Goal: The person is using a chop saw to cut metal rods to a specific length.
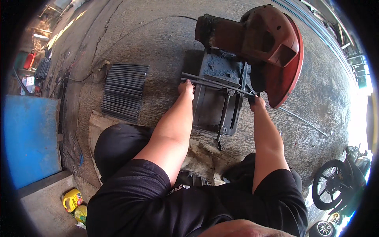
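Observation:
A red chop saw (272,33) stands on the floor in front of me, its worn red guard to the right over a dark metal base (204,112). Dark metal bars (215,83) lie crosswise in the saw's vise, in front of its rear jaw. My left hand (187,89) is closed around their left end. At the right end, close to the guard, my right hand (257,103) grips the bars; its fingertips are partly hidden. The vise screw (226,110) runs toward me between my forearms, with its crank handle (218,143) at the near end.
Left of the saw lies a neat row of cut dark metal bars (124,91). A thin rod (304,121) rests on the floor at right. Beyond are a blue panel (31,138), a yellow container (72,200), a motorcycle wheel (329,181) and long bars (312,29). A cable (158,18) trails behind the saw.

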